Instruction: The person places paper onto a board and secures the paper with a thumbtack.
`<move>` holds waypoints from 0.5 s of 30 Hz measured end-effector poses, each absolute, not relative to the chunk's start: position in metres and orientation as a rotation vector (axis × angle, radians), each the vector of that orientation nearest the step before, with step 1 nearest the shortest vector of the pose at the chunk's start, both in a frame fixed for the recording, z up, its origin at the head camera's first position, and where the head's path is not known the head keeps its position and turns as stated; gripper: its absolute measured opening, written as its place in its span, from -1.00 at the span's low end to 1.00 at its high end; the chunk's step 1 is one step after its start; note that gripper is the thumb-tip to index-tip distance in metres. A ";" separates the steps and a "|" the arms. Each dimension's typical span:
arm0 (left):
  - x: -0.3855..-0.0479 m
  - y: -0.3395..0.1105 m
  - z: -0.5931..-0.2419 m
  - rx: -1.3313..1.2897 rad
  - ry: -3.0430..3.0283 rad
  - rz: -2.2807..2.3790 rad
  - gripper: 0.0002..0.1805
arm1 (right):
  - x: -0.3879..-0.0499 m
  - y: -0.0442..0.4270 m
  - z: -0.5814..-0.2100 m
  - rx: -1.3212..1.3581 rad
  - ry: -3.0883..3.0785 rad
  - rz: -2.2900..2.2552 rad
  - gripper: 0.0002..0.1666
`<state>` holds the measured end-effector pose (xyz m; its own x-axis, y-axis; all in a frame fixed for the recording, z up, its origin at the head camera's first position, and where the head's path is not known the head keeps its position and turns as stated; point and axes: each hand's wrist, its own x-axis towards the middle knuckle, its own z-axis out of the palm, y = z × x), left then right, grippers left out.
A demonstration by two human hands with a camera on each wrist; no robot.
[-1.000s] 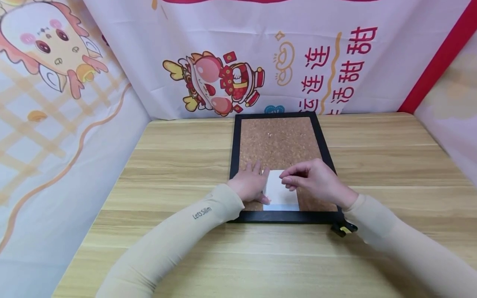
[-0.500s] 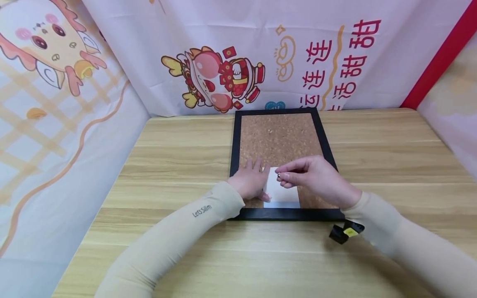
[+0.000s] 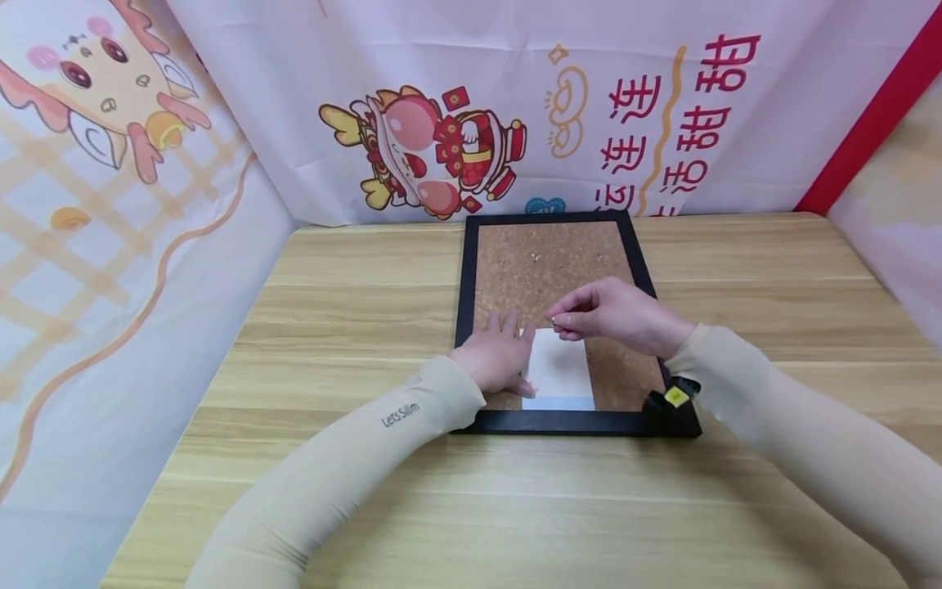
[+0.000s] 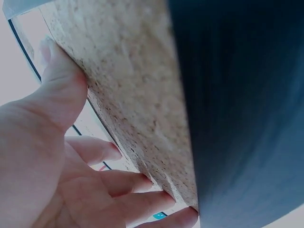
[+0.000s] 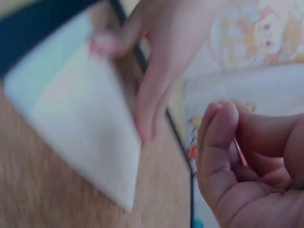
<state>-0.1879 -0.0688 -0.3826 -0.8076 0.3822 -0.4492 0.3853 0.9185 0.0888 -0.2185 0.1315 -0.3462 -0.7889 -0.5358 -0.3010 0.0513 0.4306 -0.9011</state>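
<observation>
A white sheet of paper (image 3: 561, 370) with a pale blue strip along its near edge lies on the lower part of a corkboard (image 3: 545, 282). My left hand (image 3: 495, 360) rests with spread fingers across the board's left side and the paper's left edge; its thumb (image 5: 107, 43) touches the paper in the right wrist view. My right hand (image 3: 621, 315) is over the paper's far edge, thumb and index finger pinching a small shiny pin (image 3: 555, 322). Most of the pin is hidden by the fingertips. The left wrist view shows the left fingers (image 4: 128, 183) lying along the cork.
A black frame (image 3: 567, 423) borders the corkboard, which lies flat on a wooden table (image 3: 353, 327). Several tiny bright specks (image 3: 536, 257) dot the upper cork. A printed cloth (image 3: 456, 147) hangs behind the table. A black and yellow camera (image 3: 673, 399) hangs at my right wrist.
My right hand has moved up and away from me, from over the paper's middle to its far edge, still pinching the pin. My left hand stays on the paper.
</observation>
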 end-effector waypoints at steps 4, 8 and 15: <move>-0.189 -0.069 -0.382 0.555 2.605 -0.025 0.11 | -0.240 0.134 -0.360 -0.425 2.178 -1.192 -0.70; -0.189 -0.069 -0.382 0.552 2.601 -0.029 0.12 | -0.257 0.133 -0.372 -0.443 2.219 -1.046 -0.76; -0.190 -0.071 -0.381 0.583 2.601 -0.061 0.13 | -0.270 0.120 -0.382 -0.428 2.217 -0.923 -0.82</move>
<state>-0.1901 -0.0708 -0.3815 -0.7988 0.3926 -0.4559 0.4134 0.9087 0.0582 -0.2702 0.1202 -0.3815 -0.7088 -0.5260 -0.4700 -0.0368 0.6929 -0.7201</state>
